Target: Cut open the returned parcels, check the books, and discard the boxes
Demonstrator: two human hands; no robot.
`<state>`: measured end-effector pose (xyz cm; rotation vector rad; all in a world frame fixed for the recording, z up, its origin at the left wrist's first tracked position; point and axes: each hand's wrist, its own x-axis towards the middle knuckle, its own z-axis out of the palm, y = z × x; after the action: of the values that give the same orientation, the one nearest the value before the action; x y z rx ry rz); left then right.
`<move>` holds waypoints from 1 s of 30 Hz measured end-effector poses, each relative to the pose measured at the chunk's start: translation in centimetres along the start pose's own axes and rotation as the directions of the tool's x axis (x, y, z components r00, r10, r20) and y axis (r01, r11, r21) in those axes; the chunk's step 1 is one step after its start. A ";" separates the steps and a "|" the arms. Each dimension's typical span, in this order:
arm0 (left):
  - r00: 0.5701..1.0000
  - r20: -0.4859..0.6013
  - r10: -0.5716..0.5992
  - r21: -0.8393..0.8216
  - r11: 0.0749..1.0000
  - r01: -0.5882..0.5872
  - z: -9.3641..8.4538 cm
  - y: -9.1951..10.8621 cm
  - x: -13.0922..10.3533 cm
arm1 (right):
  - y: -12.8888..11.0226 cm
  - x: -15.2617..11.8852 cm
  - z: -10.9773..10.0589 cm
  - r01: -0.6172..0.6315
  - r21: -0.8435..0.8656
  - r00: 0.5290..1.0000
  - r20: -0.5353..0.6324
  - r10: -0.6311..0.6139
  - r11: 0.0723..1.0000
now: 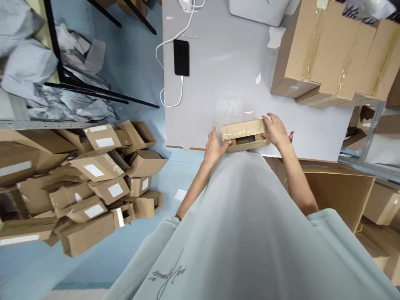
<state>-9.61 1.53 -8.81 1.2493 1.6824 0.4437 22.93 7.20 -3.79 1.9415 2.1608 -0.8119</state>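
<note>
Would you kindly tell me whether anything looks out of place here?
Yes: the cardboard boxes at the left lie heaped at odd angles, several gaping open, and a white scrap lies loose on the blue floor. Scraps dot the table too.

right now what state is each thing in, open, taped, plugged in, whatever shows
small box, partly open, gap toward the wearer
phone, screen dark
white cable, plugged into phone
large boxes at upper right, tape along seams
large box at lower right, open
heaped boxes at left, several open
red tool, partly hidden, blade unclear
</note>
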 end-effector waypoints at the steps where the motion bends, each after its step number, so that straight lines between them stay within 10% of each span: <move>1: 0.998 0.018 -0.053 -0.009 0.999 0.053 0.1 -0.1 -0.2 | 0.2 0.2 -0.1 0.035 0.003 0.999 0.041 -0.035 0.999; 6: 0.985 0.150 -0.079 -0.084 0.992 0.093 0.7 -0.2 0.0 | 1.4 0.2 -0.7 0.120 0.140 0.992 0.006 -0.122 0.983; 13: 0.968 0.096 0.233 -0.043 0.972 -0.230 2.5 0.8 3.2 | 4.5 3.8 0.9 -0.199 0.407 0.913 -0.254 0.320 0.891; 18: 0.909 0.115 0.401 0.181 0.891 -0.416 3.3 1.5 3.8 | 3.5 5.3 3.1 -0.211 0.451 0.819 -0.403 0.409 0.867; 25: 0.922 0.108 0.372 0.269 0.882 -0.387 3.3 1.3 2.3 | -1.0 1.7 5.7 -0.099 0.320 0.922 -0.326 0.208 0.942; 30: 0.923 0.112 0.369 0.374 0.845 -0.383 3.0 2.3 1.4 | 3.2 -2.1 5.5 0.037 0.457 0.931 -0.339 0.136 0.888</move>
<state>-5.87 2.97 -9.24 1.8903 1.5376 0.3197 24.92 2.86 -8.51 2.5474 2.2484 -1.1150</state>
